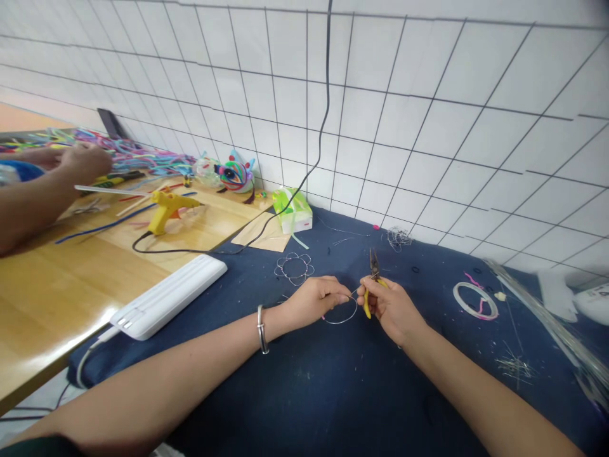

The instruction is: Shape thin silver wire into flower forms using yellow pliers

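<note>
Your left hand [318, 301] pinches a thin wire ring [340, 323] between thumb and fingers, above the dark blue cloth [304, 387]; whether the ring touches the fabric, I cannot tell. Your right hand [390, 309] grasps yellow-handled pliers [375, 271] with their tips pointing away from you, its fingertips just beside the wire. Beyond your left hand, a flower-shaped wire piece [306, 270] lies on the cloth.

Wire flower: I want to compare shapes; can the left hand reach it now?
Probably yes: the wire flower lies near the left hand, nothing between, though that hand holds a wire hoop.
</note>
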Motion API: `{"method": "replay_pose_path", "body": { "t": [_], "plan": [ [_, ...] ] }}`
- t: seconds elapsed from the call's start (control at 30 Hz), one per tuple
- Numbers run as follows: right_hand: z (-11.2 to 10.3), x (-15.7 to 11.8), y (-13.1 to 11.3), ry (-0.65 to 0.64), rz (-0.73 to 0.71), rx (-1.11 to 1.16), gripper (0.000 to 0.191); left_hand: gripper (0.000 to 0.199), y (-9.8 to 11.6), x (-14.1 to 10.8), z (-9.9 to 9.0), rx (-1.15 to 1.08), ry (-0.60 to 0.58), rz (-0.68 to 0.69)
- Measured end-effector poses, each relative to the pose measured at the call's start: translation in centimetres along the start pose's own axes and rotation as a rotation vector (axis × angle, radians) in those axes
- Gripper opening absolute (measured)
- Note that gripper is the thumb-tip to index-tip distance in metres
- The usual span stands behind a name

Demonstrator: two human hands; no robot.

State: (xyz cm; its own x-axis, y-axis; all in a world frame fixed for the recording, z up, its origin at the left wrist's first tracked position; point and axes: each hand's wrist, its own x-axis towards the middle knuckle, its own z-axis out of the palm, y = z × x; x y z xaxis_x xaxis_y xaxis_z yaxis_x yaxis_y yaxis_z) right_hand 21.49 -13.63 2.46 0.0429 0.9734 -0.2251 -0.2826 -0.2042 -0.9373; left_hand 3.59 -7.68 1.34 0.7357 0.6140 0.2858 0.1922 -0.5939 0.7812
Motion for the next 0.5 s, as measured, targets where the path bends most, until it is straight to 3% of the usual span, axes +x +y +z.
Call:
{"method": "replay_pose_path", "body": {
  "t": [0.3,0.5],
  "plan": [
    [0.20,-0.10,-0.09,-0.017,-0.003,-0.004,0.028,0.016,0.21,0.08,-0.36,-0.025,-0.027,-0.031],
    [-0.64,0.24,0.00,-0.019,-0.004,-0.129,0.032,0.016,0.21,0.28,-0.80,0.022,0.041,0.005]
  ]
}}
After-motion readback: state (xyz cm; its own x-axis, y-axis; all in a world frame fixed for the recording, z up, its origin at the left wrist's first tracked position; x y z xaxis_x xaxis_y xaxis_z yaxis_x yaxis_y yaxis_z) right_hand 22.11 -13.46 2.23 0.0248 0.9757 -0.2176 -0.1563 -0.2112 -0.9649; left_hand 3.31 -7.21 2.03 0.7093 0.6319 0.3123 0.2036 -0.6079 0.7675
